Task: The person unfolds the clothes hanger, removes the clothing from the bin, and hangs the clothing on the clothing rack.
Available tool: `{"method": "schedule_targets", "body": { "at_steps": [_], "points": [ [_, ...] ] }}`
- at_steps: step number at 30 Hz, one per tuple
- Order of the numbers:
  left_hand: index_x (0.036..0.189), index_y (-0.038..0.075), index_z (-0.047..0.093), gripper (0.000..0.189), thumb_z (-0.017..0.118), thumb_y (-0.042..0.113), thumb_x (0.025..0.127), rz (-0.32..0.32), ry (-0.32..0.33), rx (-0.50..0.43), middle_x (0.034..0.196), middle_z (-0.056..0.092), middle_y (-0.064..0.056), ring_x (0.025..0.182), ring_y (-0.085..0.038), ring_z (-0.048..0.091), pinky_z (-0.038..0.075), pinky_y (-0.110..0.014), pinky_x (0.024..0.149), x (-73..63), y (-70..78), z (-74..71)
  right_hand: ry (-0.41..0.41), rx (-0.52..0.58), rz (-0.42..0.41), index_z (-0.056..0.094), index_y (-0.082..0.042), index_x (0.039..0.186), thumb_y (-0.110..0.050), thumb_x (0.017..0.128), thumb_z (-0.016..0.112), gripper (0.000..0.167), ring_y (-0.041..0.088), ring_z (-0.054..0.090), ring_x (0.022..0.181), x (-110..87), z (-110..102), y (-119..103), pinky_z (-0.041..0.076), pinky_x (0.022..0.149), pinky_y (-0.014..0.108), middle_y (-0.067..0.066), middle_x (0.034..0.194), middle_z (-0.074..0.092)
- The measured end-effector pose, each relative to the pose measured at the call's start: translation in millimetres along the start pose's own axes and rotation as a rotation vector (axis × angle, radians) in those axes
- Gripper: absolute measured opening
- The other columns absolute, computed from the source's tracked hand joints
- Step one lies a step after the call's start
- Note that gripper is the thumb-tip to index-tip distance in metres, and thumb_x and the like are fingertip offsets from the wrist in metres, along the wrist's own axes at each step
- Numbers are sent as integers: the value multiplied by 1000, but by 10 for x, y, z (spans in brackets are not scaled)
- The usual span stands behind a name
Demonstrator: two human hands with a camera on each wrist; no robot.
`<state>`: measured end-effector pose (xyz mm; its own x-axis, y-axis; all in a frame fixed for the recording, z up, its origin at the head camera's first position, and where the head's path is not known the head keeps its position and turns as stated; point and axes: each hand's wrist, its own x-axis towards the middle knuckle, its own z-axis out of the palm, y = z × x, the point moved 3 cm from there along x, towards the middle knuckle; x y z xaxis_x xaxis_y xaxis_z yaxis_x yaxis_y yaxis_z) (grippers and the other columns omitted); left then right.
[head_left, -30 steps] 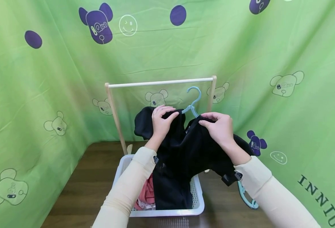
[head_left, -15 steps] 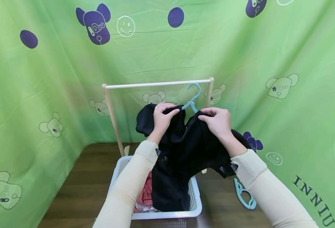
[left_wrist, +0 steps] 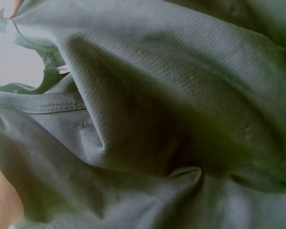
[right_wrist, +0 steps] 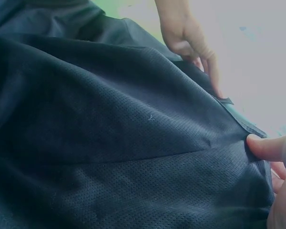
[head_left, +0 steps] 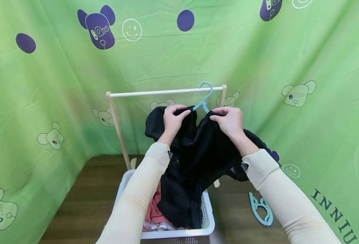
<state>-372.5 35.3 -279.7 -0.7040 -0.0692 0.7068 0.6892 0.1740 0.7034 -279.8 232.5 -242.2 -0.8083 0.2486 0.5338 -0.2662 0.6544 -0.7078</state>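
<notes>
A black short-sleeved shirt (head_left: 194, 149) hangs on a light blue hanger (head_left: 202, 105), whose neck and hook rise out of the collar. My left hand (head_left: 172, 122) pinches the shirt at the shoulder left of the collar, thumb in front. On the other side of the collar, my right hand (head_left: 230, 122) pinches the cloth between thumb and fingers. The hook overlaps the white rail of a small clothes rack (head_left: 155, 92) near its right end. Dark cloth (left_wrist: 148, 114) fills most of the left wrist view. Most of the hanger is hidden inside the shirt.
Below the shirt stands a white plastic basket (head_left: 209, 217) with pink clothes (head_left: 155, 210) in it; the shirt's lower part hangs over it. A second blue hanger (head_left: 267, 218), folded, lies on the wooden table (head_left: 84, 189) at right. A green printed curtain (head_left: 155, 61) surrounds the table.
Both hands have raised the shirt and hanger. The hook has gone from below the rail to overlapping it. The folded hanger on the table shows more fully from behind the right arm.
</notes>
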Motion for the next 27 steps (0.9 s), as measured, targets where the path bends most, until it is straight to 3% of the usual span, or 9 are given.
{"method": "schedule_targets", "body": {
  "at_steps": [6, 12, 21, 27],
  "points": [
    [97, 1, 76, 25, 83, 14, 78, -3, -3, 20, 101, 72, -10, 125, -23, 49, 26, -21, 108, 75, -2, 46, -19, -32, 18, 76, -5, 100, -15, 82, 77, 21, 24, 65, 98, 116, 16, -10, 46, 87, 36, 11, 95, 73],
    [99, 1, 76, 25, 82, 15, 79, -48, -2, 33, 104, 72, -9, 125, -22, 49, 26, -19, 107, 105, -90, 63, -40, -30, 30, 76, -4, 99, -14, 81, 78, 21, 26, 65, 97, 199, 84, 0, 47, 87, 37, 12, 96, 73],
    [99, 1, 76, 25, 81, 15, 80, -101, -29, 23, 104, 71, -11, 127, -31, 48, 27, -19, 107, 112, -240, 65, -96, -25, 60, 76, -3, 100, -16, 81, 79, 23, 27, 64, 99, 268, 159, 85, 45, 89, 38, 12, 97, 73],
    [97, 0, 76, 24, 82, 13, 79, -87, -27, 24, 101, 72, -12, 125, -30, 50, 26, -19, 107, 86, -289, 83, -108, 11, 70, 75, -2, 100, -15, 81, 79, 23, 25, 64, 97, 276, 183, 201, 46, 89, 36, 13, 97, 73]
  ]
}}
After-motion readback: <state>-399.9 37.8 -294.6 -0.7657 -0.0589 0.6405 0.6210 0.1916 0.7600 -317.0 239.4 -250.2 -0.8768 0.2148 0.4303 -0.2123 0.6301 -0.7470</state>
